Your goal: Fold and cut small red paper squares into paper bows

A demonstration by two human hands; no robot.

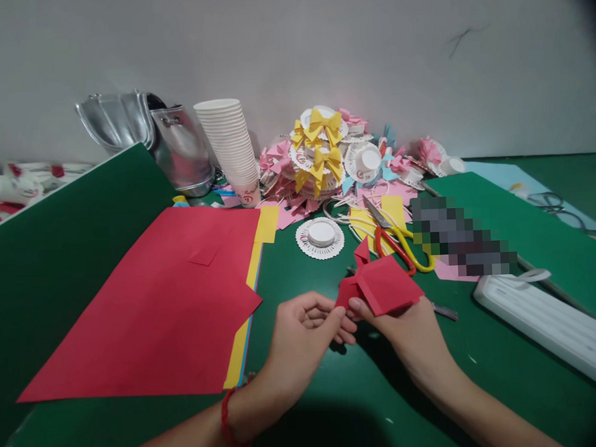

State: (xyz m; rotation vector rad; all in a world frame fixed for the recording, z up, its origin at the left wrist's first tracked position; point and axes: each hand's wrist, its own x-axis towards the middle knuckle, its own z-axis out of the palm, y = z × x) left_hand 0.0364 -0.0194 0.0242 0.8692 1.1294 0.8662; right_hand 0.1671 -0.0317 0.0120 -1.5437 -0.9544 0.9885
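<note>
A piece of folded red paper [390, 284] is held up between my two hands, above the green table. My left hand [310, 325] pinches its left corner between thumb and fingers. On its lower side, my right hand [406, 331] grips it with the thumb in front; the other fingers are mostly hidden behind the paper. Just beyond lies a small white paper hat [321, 234] with a fringed brim. Scissors [402, 239] with red and yellow handles rest behind the folded paper, on yellow paper pieces.
Red paper sheets [148, 309] lie at left over yellow and blue ones. Behind stand a paper cup stack [229, 147], a silver bag [176, 143] and a pile of decorated paper hats with yellow bows [325, 127]. A white power strip [549, 324] lies at right.
</note>
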